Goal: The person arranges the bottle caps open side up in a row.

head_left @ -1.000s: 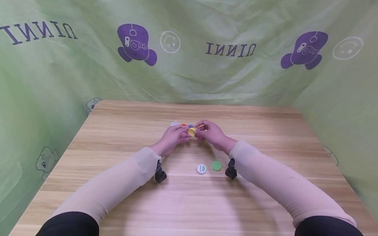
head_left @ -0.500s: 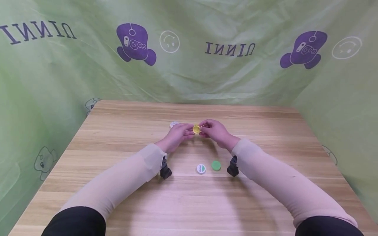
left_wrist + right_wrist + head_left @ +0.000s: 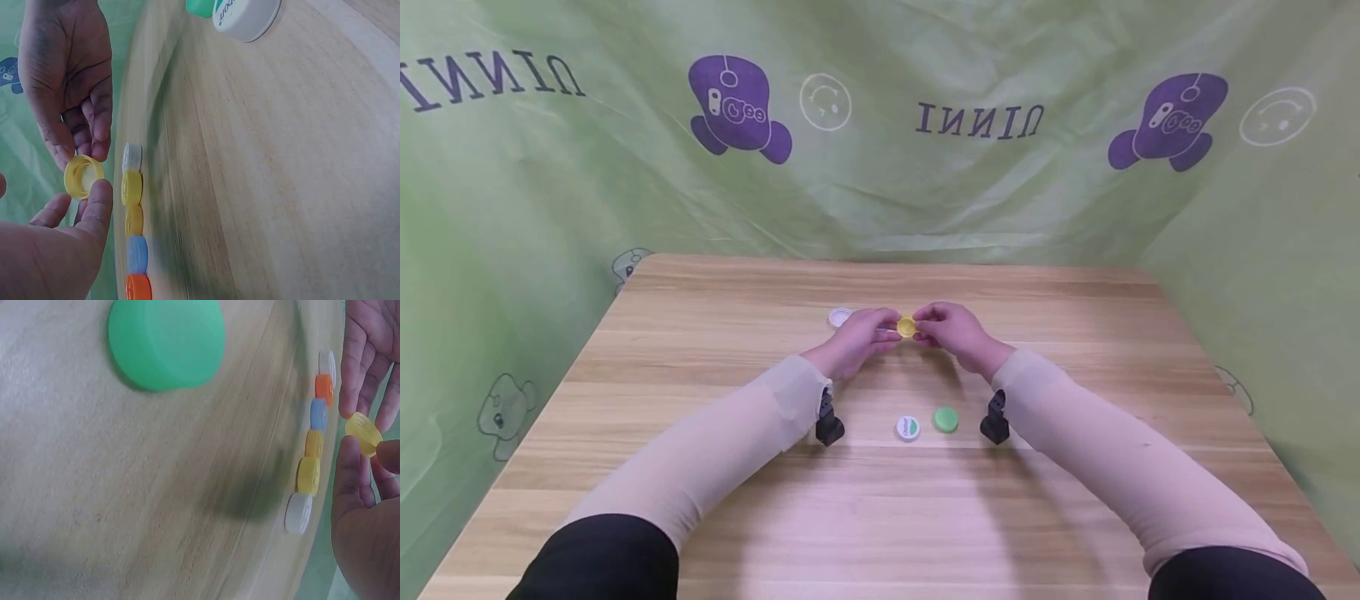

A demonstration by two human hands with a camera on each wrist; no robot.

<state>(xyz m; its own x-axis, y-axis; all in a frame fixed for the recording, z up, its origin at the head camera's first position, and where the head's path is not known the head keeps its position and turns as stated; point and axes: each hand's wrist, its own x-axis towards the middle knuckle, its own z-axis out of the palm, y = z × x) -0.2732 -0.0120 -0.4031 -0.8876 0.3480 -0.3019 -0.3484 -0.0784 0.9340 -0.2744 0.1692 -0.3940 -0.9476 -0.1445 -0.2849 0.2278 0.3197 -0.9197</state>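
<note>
Both hands [image 3: 859,340] [image 3: 958,335] hold one yellow cap [image 3: 907,326] above the table [image 3: 880,517].

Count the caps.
9: a yellow cap between the left hand and right hand; six caps in a row behind them; a green cap and a printed white cap nearer the person. More may be hidden.

yellow cap [image 3: 906,326], green cap [image 3: 945,419], wood-grained table [image 3: 880,525]

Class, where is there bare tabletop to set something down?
The table is bare between left sleeve and right sleeve, on the near side of the labelled white cap and green cap, and outside both sleeves. It's crowded around the row of caps, where left hand and right hand hold a yellow cap.
</note>
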